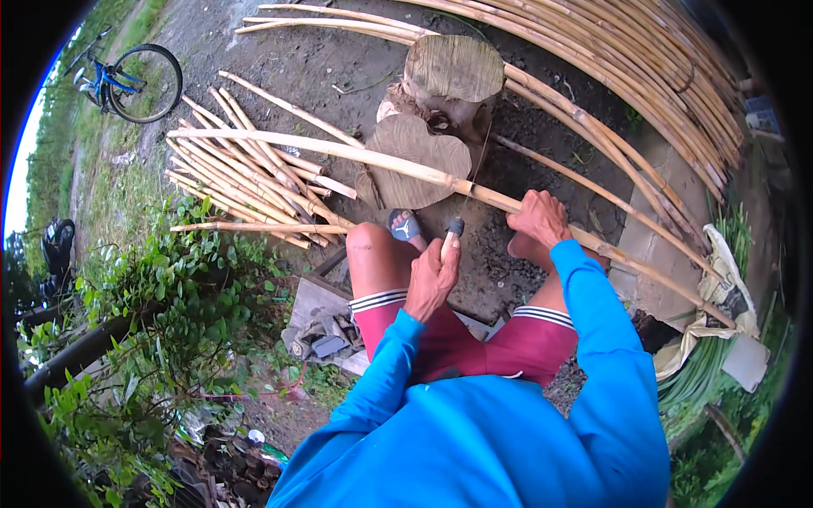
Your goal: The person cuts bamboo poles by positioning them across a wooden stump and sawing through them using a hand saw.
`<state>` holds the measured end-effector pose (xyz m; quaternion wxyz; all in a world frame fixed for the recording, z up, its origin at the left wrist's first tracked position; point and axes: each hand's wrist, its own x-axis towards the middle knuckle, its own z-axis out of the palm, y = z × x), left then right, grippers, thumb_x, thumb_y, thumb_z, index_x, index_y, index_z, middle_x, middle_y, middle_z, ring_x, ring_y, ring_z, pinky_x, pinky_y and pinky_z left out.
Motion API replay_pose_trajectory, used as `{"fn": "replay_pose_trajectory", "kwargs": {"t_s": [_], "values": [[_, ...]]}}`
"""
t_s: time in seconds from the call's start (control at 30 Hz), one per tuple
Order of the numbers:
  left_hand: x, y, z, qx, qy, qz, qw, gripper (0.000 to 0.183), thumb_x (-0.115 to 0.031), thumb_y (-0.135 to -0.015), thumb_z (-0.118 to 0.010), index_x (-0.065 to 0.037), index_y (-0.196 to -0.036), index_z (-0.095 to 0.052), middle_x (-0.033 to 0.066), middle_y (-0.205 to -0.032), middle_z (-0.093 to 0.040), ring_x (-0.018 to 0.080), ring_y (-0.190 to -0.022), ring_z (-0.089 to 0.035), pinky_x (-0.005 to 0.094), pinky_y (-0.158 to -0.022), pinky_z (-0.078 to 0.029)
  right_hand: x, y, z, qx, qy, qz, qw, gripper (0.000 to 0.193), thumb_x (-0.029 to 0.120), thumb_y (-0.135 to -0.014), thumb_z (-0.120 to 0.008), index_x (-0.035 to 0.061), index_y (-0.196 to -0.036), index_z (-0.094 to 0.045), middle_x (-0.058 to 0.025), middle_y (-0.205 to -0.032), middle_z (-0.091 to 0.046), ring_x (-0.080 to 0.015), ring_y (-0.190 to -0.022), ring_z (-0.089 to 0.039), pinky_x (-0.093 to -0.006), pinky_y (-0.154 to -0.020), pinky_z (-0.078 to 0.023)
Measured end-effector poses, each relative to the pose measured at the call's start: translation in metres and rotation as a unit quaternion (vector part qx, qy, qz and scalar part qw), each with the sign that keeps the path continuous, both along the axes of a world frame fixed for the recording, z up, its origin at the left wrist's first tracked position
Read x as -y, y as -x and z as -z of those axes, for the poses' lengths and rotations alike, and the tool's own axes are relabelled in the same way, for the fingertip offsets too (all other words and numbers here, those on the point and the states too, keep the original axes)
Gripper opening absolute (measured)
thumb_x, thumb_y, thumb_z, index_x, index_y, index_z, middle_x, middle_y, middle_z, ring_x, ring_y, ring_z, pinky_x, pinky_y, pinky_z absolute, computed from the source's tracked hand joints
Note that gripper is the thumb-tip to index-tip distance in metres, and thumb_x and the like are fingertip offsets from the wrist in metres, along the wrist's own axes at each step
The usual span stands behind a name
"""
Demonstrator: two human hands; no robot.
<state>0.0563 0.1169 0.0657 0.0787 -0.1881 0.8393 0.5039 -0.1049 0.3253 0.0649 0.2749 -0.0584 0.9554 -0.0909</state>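
Note:
A long pale bamboo pole (322, 150) lies slantwise across the front wooden chopping block (415, 157), its near end running out to the right. My right hand (540, 218) is closed around the pole, to the right of the block. Below the pole, my left hand (434, 278) grips the handle of a long knife (455, 227) with a dark collar. Its thin blade seems to show edge-on, pointing up and away past the pole; whether it touches the pole I cannot tell. A second, taller log (454, 66) stands behind the front block.
Cut bamboo lengths (246, 178) lie piled on the left. Many long bamboo poles (627, 76) stretch along the far right. A bicycle (127, 83) is at the far left, and leafy bushes (169, 305) grow near my left. A pale sack (727, 271) lies at the right.

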Motion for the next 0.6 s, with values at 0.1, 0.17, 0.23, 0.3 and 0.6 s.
{"fn": "replay_pose_trajectory", "kwargs": {"t_s": [0.1, 0.17, 0.23, 0.3, 0.6], "values": [[0.001, -0.008, 0.014, 0.048, -0.066, -0.027, 0.996, 0.048, -0.045, -0.106, -0.052, 0.0, -0.088, -0.055, 0.0254, -0.069, -0.056, 0.0468, -0.067, -0.06, 0.0517, -0.064, -0.046, 0.004, -0.004, -0.007, 0.001, 0.002, 0.005, 1.0, 0.046, 0.031, -0.075, -0.069, -0.0065, -0.101, -0.076, -0.0371, -0.103, -0.07, -0.0516, -0.101, -0.07, -0.0521, -0.094, -0.057], [0.0, -0.014, 0.017, 0.075, -0.072, -0.032, 0.994, 0.048, -0.045, -0.106, -0.052, 0.0, -0.088, -0.056, 0.0256, -0.07, -0.057, 0.0467, -0.068, -0.062, 0.0515, -0.064, -0.047, 0.005, -0.009, -0.011, -0.004, 0.004, 0.004, 1.0, 0.046, 0.031, -0.075, -0.069, -0.0067, -0.1, -0.076, -0.0368, -0.103, -0.07, -0.0516, -0.1, -0.07, -0.0521, -0.093, -0.057], [-0.004, -0.019, 0.015, 0.102, -0.078, -0.037, 0.991, 0.048, -0.045, -0.106, -0.052, 0.0, -0.089, -0.056, 0.0258, -0.072, -0.058, 0.0465, -0.069, -0.063, 0.0513, -0.064, -0.047, 0.002, -0.014, -0.012, 0.019, 0.004, -0.006, 1.0, 0.045, 0.032, -0.075, -0.07, -0.0065, -0.098, -0.077, -0.0355, -0.1, -0.071, -0.0513, -0.099, -0.07, -0.0526, -0.091, -0.058], [-0.012, -0.017, 0.005, 0.048, -0.038, -0.023, 0.998, 0.048, -0.045, -0.107, -0.052, -0.001, -0.088, -0.056, 0.0259, -0.073, -0.061, 0.0472, -0.072, -0.065, 0.0516, -0.064, -0.048, -0.007, -0.013, -0.009, 0.003, 0.007, 0.001, 1.0, 0.045, 0.033, -0.075, -0.07, -0.0063, -0.097, -0.077, -0.0354, -0.099, -0.071, -0.051, -0.098, -0.071, -0.053, -0.09, -0.058], [-0.009, -0.039, -0.017, 0.041, -0.017, -0.012, 0.999, 0.047, -0.041, -0.107, -0.053, 0.001, -0.087, -0.057, 0.0276, -0.071, -0.057, 0.0492, -0.07, -0.062, 0.0537, -0.064, -0.046, -0.015, -0.005, 0.002, -0.011, 0.003, -0.006, 1.0, 0.043, 0.032, -0.076, -0.071, -0.0063, -0.095, -0.077, -0.0355, -0.097, -0.071, -0.0501, -0.098, -0.071, -0.0536, -0.089, -0.059]]}}
